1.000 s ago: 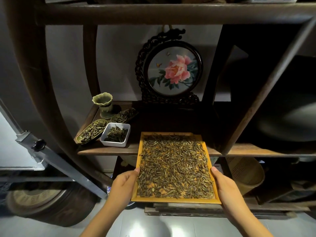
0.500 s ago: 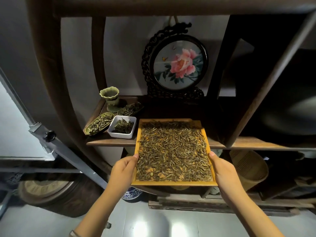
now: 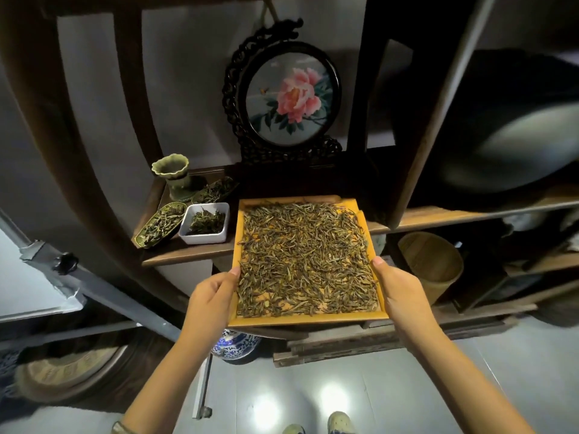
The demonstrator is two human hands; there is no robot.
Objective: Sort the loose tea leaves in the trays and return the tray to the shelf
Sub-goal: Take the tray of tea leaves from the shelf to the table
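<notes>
While both hands gripped wooden tray (image 3: 308, 321) side rims, left hand (image 3: 210, 297), right hand (image 3: 404, 292), far edge lay over shelf (image 3: 188, 252), near half overhanging toward person.

Peony screen (image 3: 289, 98), green cup (image 3: 171, 170), blue-white jar (image 3: 235, 344)

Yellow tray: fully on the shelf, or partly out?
Partly out. The yellow tray has its far end over the shelf; both hands hold its near end.
</notes>
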